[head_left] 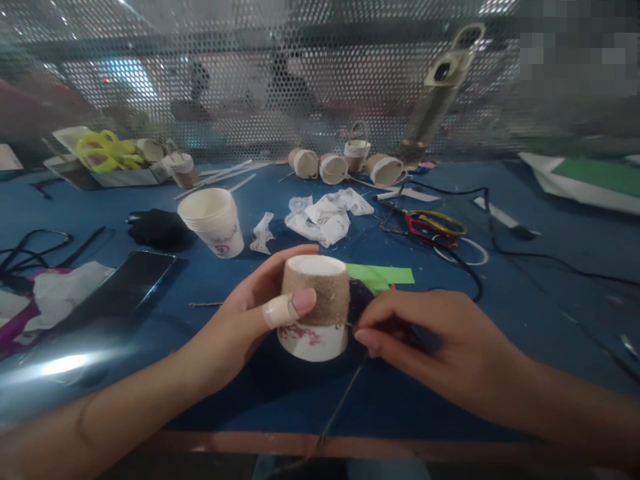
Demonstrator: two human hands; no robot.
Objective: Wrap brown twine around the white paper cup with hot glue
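A white paper cup [313, 347] with a pink blossom print is held upside down above the table. Brown twine [330, 300] wraps its upper part in tight rows, leaving the printed band near the rim bare. My left hand [260, 307] grips the cup from the left, its thumb, with a bandage on it, pressed across the twine. At the cup's right side my right hand [425, 333] pinches the twine's loose end, which runs down past the table's front edge. Some of the right fingers are hidden behind the hand.
Stacked paper cups [213, 220] stand left of crumpled white lace [327, 217]. Twine-wrapped cups [333, 168] line the back by a metal mesh panel [250, 87]. A phone [110, 300] lies left; scissors [435, 227], a black cable [493, 227] and a green strip [395, 274] lie right.
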